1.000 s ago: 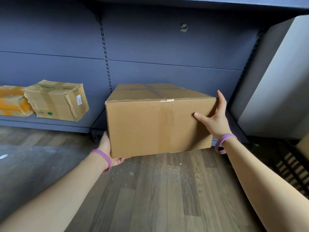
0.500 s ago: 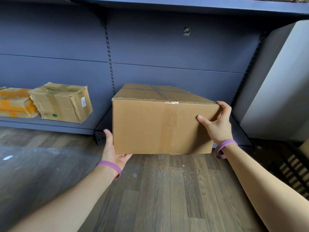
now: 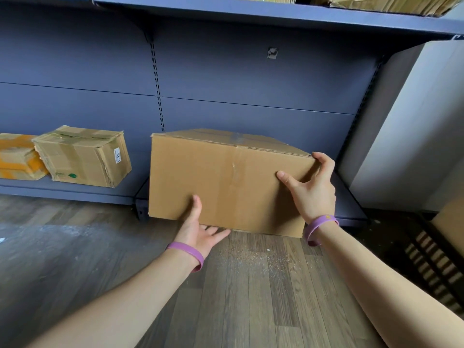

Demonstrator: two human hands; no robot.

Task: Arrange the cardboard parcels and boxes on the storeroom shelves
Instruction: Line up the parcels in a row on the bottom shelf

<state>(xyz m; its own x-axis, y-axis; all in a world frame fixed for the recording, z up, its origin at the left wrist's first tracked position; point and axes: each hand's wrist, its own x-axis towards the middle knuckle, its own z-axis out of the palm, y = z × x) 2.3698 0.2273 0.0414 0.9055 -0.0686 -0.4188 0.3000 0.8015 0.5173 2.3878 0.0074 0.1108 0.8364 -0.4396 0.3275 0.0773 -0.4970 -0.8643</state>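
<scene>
A large plain cardboard box (image 3: 226,182) sealed with clear tape sits tilted at the front of the grey bottom shelf (image 3: 75,192), its near lower edge over the shelf lip. My left hand (image 3: 198,229) is at the box's lower front edge, thumb up against the front face and fingers spread straight beneath it. My right hand (image 3: 313,192) grips the top right corner, fingers curled over the top edge and thumb pressed on the front.
A dented taped box (image 3: 82,156) and an orange-marked parcel (image 3: 15,156) lie on the shelf at the left. The upper shelf (image 3: 251,13) carries more cardboard (image 3: 389,3). A pale wall (image 3: 414,121) bounds the right, with a brown carton (image 3: 449,217) and dark slatted grate (image 3: 431,259) below.
The box went forward and down toward the bottom shelf. My left hand slid from the lower left corner to the middle of the lower front edge. My right fingers curled over the top corner.
</scene>
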